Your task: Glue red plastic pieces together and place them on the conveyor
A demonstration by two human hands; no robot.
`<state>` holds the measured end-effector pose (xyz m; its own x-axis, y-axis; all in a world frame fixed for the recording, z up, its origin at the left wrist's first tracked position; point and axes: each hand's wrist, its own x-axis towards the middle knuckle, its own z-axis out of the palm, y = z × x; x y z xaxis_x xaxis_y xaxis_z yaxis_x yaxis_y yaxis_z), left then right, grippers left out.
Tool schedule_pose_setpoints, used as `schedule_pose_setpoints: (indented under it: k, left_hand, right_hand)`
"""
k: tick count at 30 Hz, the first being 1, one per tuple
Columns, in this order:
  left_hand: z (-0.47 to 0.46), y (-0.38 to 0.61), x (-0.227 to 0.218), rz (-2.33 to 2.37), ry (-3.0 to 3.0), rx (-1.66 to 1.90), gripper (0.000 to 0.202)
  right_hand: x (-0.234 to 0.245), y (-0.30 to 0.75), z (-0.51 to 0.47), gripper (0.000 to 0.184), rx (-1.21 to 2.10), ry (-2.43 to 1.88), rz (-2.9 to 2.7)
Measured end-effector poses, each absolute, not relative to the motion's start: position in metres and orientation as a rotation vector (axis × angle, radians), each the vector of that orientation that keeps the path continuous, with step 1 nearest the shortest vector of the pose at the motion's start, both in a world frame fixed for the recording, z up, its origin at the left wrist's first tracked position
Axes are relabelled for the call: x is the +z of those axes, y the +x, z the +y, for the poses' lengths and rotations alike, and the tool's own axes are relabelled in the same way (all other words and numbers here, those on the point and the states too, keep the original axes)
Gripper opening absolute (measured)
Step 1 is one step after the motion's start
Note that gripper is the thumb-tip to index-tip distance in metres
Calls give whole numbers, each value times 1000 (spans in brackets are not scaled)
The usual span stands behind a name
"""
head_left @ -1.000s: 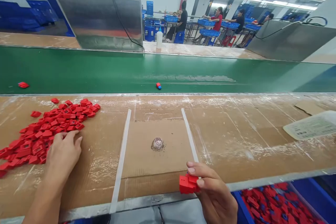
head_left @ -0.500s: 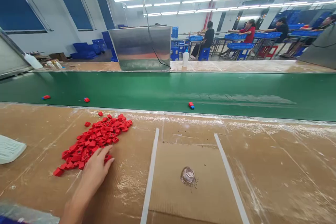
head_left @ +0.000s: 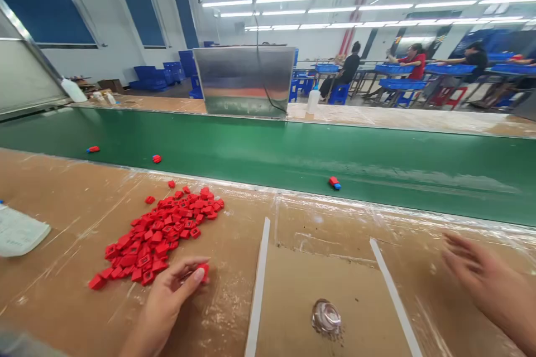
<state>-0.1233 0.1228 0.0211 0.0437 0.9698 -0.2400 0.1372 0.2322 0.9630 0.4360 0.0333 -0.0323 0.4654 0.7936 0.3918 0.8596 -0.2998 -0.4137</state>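
Hall: seated co-workers (head_left: 414,61) are seen at the upper right, beside blue crates (head_left: 402,85); a stainless steel panel (head_left: 245,81) stands at upper centre, with a white plastic bottle (head_left: 313,101) just right of it.

Conveyor: a green conveyor belt (head_left: 268,156) crosses the frame, and three small red-and-blue parts (head_left: 334,182) are spread along it.

Bench: a cardboard-covered workbench (head_left: 75,184) fills the lower frame. A sheet of paper (head_left: 20,231) lies at the left edge.

Work area: a cardboard square (head_left: 330,307) is marked out by two white tape strips (head_left: 258,290) at lower centre. A small glass jar (head_left: 326,317) is set on it, ringed by dark specks.

Red plastic parts: a loose pile (head_left: 154,240) is heaped at lower left of centre.

Left hand: a left hand (head_left: 165,304) is closed around one red part (head_left: 204,271) at the pile's lower edge.

Right hand: a right hand (head_left: 489,284) is held open at the lower right, fingers spread, slightly blurred, with nothing gripped.
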Motion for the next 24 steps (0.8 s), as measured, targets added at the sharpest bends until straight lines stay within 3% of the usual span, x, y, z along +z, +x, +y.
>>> schedule_pose_setpoints:
  k: [4, 7, 10, 14, 20, 24]
  left_hand:
    - [103, -93, 32, 1103, 696, 986, 31]
    - [96, -85, 26, 1140, 732, 989, 28]
    - [89, -83, 17, 1319, 1021, 950, 30]
    - [76, -77, 7, 1382, 1388, 821, 34]
    - [65, -77, -4, 1333, 1739, 760, 35]
    - [71, -88, -18, 1299, 1948, 790, 29]
  right_hand:
    - [-45, 408, 159, 49, -64, -2227, -1658]
    - [-48, 397, 219, 41, -61, -2316, -1728]
    - [-39, 402, 235, 33, -44, -2380, -1780]
    - [-24, 405, 231, 53, -66, -2390, -1801]
    - [-26, 384, 246, 31, -15, -2408, -1787]
    - [-23, 387, 256, 41, 37, -2493, -1652]
